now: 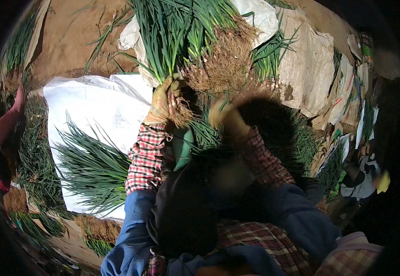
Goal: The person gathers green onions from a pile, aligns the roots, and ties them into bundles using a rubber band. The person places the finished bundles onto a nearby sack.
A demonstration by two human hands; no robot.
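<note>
My left hand [162, 102], in a yellowish work glove, is closed around a bunch of green onions [164, 48] just above the roots. Their long green leaves point away from me, and the brown roots hang below my fingers. To its right my right hand [225, 116], gloved too, is smeared by motion, so its fingers cannot be made out. It is near some green leaves on the ground. Beyond both hands lies a heap of green onions [204, 43] with a thick tangle of dry roots toward me.
A white sheet [92, 99] lies at the left, with a pile of green onions [94, 165] on it. A pale woven sack [308, 60] is at the far right. Another person's red sleeve [7, 119] shows at the left edge. Loose leaves [36, 161] cover the ground there.
</note>
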